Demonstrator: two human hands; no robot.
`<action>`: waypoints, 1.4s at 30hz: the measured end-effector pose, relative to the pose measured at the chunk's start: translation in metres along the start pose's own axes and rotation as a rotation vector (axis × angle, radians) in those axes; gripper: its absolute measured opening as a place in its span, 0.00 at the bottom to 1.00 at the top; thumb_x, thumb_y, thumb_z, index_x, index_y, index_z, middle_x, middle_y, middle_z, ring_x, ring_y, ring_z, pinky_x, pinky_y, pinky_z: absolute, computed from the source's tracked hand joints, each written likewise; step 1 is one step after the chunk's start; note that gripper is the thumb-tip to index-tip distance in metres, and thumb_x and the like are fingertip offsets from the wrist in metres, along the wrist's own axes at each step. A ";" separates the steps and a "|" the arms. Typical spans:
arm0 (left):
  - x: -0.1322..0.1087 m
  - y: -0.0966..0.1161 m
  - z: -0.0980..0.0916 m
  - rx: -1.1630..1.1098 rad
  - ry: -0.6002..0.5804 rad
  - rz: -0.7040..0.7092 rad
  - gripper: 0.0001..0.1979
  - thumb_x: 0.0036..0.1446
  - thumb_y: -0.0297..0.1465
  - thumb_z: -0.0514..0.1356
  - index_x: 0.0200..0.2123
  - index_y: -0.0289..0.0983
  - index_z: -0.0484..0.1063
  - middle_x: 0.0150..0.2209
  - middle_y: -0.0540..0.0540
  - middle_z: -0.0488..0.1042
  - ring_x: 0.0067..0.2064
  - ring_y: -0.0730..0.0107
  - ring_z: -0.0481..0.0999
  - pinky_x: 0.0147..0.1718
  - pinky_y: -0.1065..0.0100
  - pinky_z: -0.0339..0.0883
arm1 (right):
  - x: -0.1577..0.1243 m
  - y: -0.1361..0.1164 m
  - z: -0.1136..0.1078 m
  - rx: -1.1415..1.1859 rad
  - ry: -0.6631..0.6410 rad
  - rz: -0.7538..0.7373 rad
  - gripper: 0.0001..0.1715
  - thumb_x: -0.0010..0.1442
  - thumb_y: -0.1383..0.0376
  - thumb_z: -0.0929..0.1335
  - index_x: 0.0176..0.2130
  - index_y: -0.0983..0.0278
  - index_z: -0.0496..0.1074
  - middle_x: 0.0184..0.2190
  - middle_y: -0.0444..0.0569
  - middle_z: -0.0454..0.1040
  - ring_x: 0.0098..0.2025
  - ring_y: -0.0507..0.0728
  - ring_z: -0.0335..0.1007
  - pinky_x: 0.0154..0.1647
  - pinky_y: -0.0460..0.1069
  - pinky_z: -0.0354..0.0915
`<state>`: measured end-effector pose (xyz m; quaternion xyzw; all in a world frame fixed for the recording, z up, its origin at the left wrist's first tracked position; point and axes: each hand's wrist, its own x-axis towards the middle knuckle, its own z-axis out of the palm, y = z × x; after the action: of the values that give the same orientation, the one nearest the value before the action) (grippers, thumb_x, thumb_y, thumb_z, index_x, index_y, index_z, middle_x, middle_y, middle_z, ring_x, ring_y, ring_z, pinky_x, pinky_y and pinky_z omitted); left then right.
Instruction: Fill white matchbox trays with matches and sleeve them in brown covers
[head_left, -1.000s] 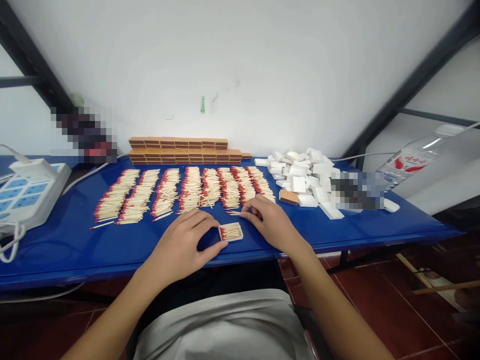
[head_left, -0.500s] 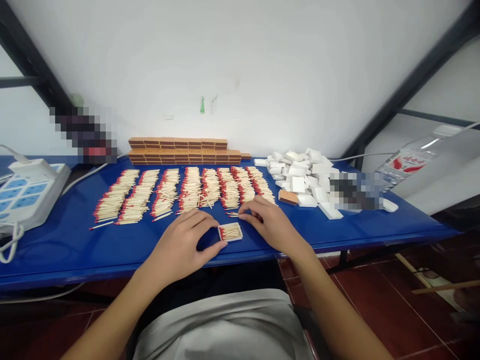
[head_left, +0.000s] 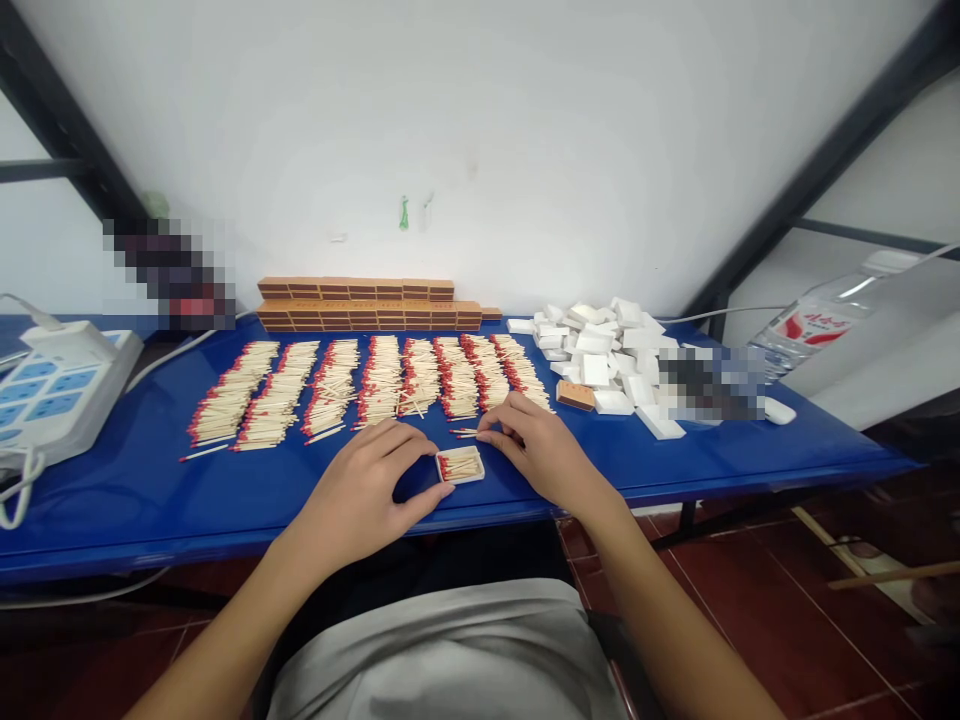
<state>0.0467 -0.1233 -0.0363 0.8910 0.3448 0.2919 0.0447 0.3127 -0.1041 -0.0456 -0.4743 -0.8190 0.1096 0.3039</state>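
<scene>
A small white tray [head_left: 481,473] of red-headed matches lies near the table's front edge. My left hand [head_left: 382,472] grips its left end between thumb and fingers. Just right of the tray, my right hand [head_left: 529,440] pinches a few matches [head_left: 465,433], whose red heads point left. Behind both hands, several rows of loose matches [head_left: 381,380] lie on the blue table [head_left: 157,490]. To the right sits a heap of white trays [head_left: 596,370], with one orange matchbox [head_left: 575,394] at its front left.
Brown matchboxes [head_left: 367,315] are stacked along the wall. A power strip [head_left: 56,390] with cables is at the far left. A clear bottle [head_left: 814,320] lies tilted at the right, near a white object [head_left: 780,410] and a blurred patch.
</scene>
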 end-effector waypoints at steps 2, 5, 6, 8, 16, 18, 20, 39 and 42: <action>0.000 0.000 0.000 0.000 0.002 0.001 0.10 0.69 0.38 0.65 0.47 0.39 0.76 0.46 0.43 0.79 0.49 0.56 0.78 0.53 0.54 0.71 | 0.000 0.000 0.001 -0.012 0.008 0.009 0.05 0.73 0.64 0.69 0.41 0.60 0.74 0.39 0.46 0.71 0.39 0.56 0.71 0.41 0.51 0.63; 0.000 0.000 0.001 0.000 0.003 0.000 0.10 0.68 0.38 0.65 0.47 0.39 0.76 0.46 0.43 0.79 0.49 0.56 0.78 0.53 0.54 0.71 | 0.000 0.000 0.001 -0.012 0.016 0.017 0.07 0.73 0.63 0.70 0.39 0.61 0.73 0.39 0.47 0.72 0.38 0.56 0.71 0.39 0.50 0.62; 0.000 0.000 0.001 0.000 0.004 0.000 0.10 0.68 0.38 0.65 0.47 0.39 0.76 0.46 0.43 0.79 0.48 0.56 0.78 0.53 0.54 0.71 | 0.000 0.000 0.002 -0.006 0.014 0.020 0.07 0.73 0.64 0.70 0.39 0.61 0.73 0.39 0.47 0.73 0.38 0.56 0.71 0.39 0.50 0.62; 0.000 0.000 0.000 -0.003 0.008 0.002 0.10 0.68 0.38 0.65 0.47 0.39 0.76 0.46 0.43 0.79 0.48 0.56 0.78 0.52 0.54 0.71 | 0.000 0.001 0.002 0.002 0.009 0.027 0.07 0.73 0.64 0.71 0.39 0.61 0.72 0.39 0.46 0.73 0.38 0.56 0.71 0.39 0.50 0.62; 0.000 0.000 0.001 -0.002 0.009 0.010 0.11 0.68 0.38 0.65 0.48 0.39 0.76 0.47 0.43 0.79 0.49 0.57 0.78 0.53 0.55 0.71 | 0.001 -0.001 0.002 0.016 -0.007 0.007 0.05 0.73 0.65 0.70 0.40 0.60 0.73 0.39 0.46 0.73 0.38 0.55 0.70 0.39 0.51 0.63; 0.001 0.000 0.001 -0.005 0.014 0.015 0.10 0.69 0.38 0.65 0.48 0.39 0.76 0.47 0.43 0.79 0.49 0.57 0.78 0.53 0.55 0.71 | 0.000 -0.002 0.001 0.019 -0.007 0.003 0.05 0.72 0.64 0.70 0.40 0.60 0.74 0.38 0.46 0.72 0.37 0.55 0.69 0.39 0.51 0.63; 0.001 -0.001 0.001 -0.005 0.016 0.016 0.10 0.69 0.38 0.65 0.47 0.39 0.76 0.47 0.43 0.79 0.49 0.57 0.78 0.53 0.55 0.71 | -0.001 -0.004 0.000 0.016 0.014 0.009 0.05 0.72 0.65 0.70 0.40 0.60 0.73 0.37 0.45 0.72 0.36 0.55 0.68 0.39 0.51 0.63; 0.000 -0.002 0.002 0.006 0.016 0.014 0.10 0.69 0.38 0.65 0.48 0.39 0.76 0.47 0.43 0.79 0.49 0.57 0.78 0.52 0.55 0.71 | 0.000 -0.004 -0.001 0.040 0.001 0.042 0.01 0.72 0.65 0.70 0.43 0.60 0.74 0.36 0.44 0.70 0.36 0.54 0.67 0.37 0.50 0.62; 0.001 -0.002 0.002 0.005 0.013 0.011 0.11 0.69 0.38 0.65 0.48 0.39 0.76 0.47 0.43 0.79 0.49 0.57 0.78 0.52 0.54 0.71 | 0.000 -0.004 -0.001 0.039 -0.008 0.039 0.03 0.72 0.65 0.70 0.43 0.59 0.75 0.36 0.45 0.70 0.36 0.54 0.68 0.37 0.50 0.62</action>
<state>0.0467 -0.1209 -0.0385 0.8911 0.3409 0.2969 0.0386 0.3103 -0.1060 -0.0431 -0.4838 -0.8084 0.1333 0.3078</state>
